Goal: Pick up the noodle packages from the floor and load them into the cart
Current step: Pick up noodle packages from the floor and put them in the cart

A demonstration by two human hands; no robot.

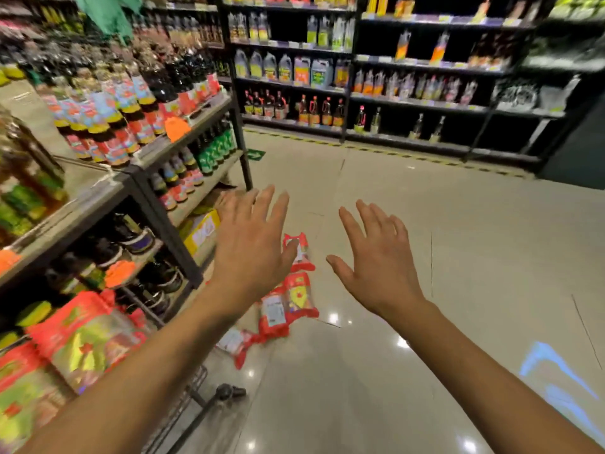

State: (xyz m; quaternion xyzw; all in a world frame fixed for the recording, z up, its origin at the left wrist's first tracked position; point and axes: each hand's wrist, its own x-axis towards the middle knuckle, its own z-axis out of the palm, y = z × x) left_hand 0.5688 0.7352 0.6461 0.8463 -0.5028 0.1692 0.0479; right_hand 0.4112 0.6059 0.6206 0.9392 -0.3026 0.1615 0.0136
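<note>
Supermarket aisle, glossy pale tiled floor (425, 257) noted, with dark shelving of bottles across the far side and a nearer shelf unit (170, 231) of sauce bottles at the left.

Noodle packages (288, 306), red with clear windows, are seen lying on the floor just beside the foot of the shelf unit, in a loose line running away from the camera. One farther package (299, 253) is partly covered by the left hand; two overlapping ones lie nearer the camera; another (237, 345) lies nearest the cart.

Cart (183, 407): wire basket edge and a wheel are visible at the lower left, near the shelf unit's base. More red packages (82, 335) are already piled in it.

Left hand (252, 247): held out above the floor packages, palm down, fingers spread, nothing gripped. Contact with the packages cannot be told from this view.

Right hand (379, 260): held out to the right of the packages, over bare floor, fingers spread, nothing gripped.

Both forearms are bare. Image is motion-blurred at the edges.
</note>
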